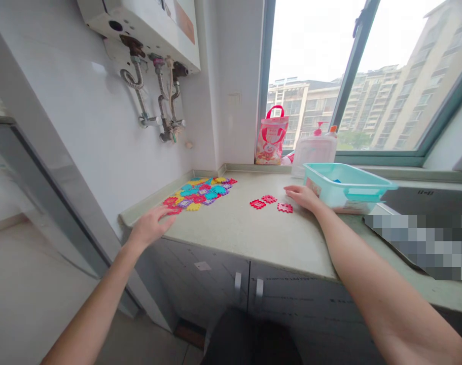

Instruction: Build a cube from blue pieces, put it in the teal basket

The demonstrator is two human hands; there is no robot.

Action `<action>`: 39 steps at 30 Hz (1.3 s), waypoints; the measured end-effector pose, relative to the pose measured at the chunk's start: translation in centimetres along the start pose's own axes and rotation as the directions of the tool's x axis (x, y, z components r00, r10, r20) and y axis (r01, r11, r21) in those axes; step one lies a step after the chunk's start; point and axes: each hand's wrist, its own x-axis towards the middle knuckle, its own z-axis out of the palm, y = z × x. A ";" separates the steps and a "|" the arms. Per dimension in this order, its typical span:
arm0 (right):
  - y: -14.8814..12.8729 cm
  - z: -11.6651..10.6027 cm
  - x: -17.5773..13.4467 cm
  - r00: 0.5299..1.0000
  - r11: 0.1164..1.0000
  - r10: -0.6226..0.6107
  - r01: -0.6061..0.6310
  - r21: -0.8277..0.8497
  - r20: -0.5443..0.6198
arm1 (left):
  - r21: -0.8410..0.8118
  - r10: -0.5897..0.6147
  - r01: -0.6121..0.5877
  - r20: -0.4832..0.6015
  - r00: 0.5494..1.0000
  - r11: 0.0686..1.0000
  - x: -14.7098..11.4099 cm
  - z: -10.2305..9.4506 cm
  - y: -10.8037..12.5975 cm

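Evidently the delicate part is the patchwork of interlocking plastic pieces (204, 191), which lies flat in the back-left corner of the counter (231, 235). The left hand (150, 226) is at its near-left end, fingertips at the red pieces; whether they pinch one or merely rest there, I cannot tell. If those fingers press unevenly or drag sideways, I think the notched edges could spring apart, and a pull toward the counter's front edge might leave the end overhanging. The right hand (302, 195) lies palm down, fingers stretched out loosely with nothing seen in them, just beyond three loose red pieces (284, 208). A careless sweep from it could scatter these or, worse, knock one over the front edge. Its wrist also lies close beside the turquoise tub (367, 181), with something blue inside; whether they touch is unclear. An elbow swung outward could nudge that tub toward the sink (436, 205) on its right.
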 end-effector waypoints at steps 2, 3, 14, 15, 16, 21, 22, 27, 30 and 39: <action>0.1 0.1 0.1 1.000 1.000 -0.005 0.005 -0.002 0.003 | 0.051 0.005 -0.002 -0.075 0.997 0.999 -1.4 0.1 0.5; 0.2 0.1 0.1 1.000 1.000 -0.005 0.005 -0.003 0.005 | 0.083 0.003 0.006 -0.114 0.993 0.997 -2.1 0.2 0.8; 0.1 0.4 0.2 1.000 0.999 0.009 -0.009 -0.034 -0.002 | -0.236 0.363 -0.316 0.192 0.912 0.919 -2.3 1.0 12.1; 0.1 0.3 0.2 1.000 0.999 0.009 -0.009 -0.036 0.003 | -0.260 0.378 -0.313 0.261 0.888 0.914 -1.4 1.2 13.8; 0.0 0.2 0.1 1.000 0.999 0.008 -0.007 -0.037 0.010 | -0.282 0.403 -0.319 0.329 0.854 0.905 -0.4 1.5 15.4; -0.4 -0.5 -0.1 1.000 0.999 0.009 -0.009 -0.035 0.024 | -0.360 0.500 -0.362 0.450 0.740 0.860 4.9 4.0 19.7; -0.5 -0.7 -0.1 1.000 0.999 0.009 -0.008 -0.034 0.025 | -0.359 0.478 -0.342 0.424 0.769 0.868 5.6 4.3 19.6; -0.7 -1.3 -0.1 0.999 1.000 -0.001 0.002 -0.028 0.040 | -0.146 0.251 -0.215 0.312 0.916 0.966 6.0 3.6 13.7; -0.6 -1.1 0.0 0.999 0.999 0.013 -0.012 -0.029 0.033 | 0.101 -0.027 0.010 0.168 0.985 0.995 5.1 2.3 6.6; -0.7 -0.6 0.2 0.999 0.998 0.042 -0.041 -0.056 0.018 | 0.327 -0.174 0.147 0.056 0.983 0.934 -2.5 -0.4 0.2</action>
